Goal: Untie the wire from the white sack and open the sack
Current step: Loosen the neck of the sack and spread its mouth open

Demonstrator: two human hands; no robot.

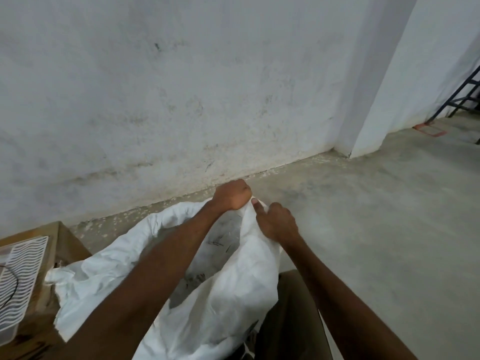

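Observation:
The white sack (109,279) stands on the floor in front of me, its mouth wide open with the rim rolled outward. Clear plastic with dark marks shows inside it. My left hand (232,194) is a fist clenched on the far edge of the sack's rim. Right beside it, my right hand (276,220) pinches the same rim, thumb pressed on the cloth. Both forearms cross over the sack's opening. I see no wire on the sack's mouth.
A brown cardboard box (66,239) sits at the left with a white slotted tray (20,279) and a thin black cable on it. A stained white wall (181,87) runs close behind. Concrete floor (376,216) spreads to the right; a dark metal frame (465,97) stands far right.

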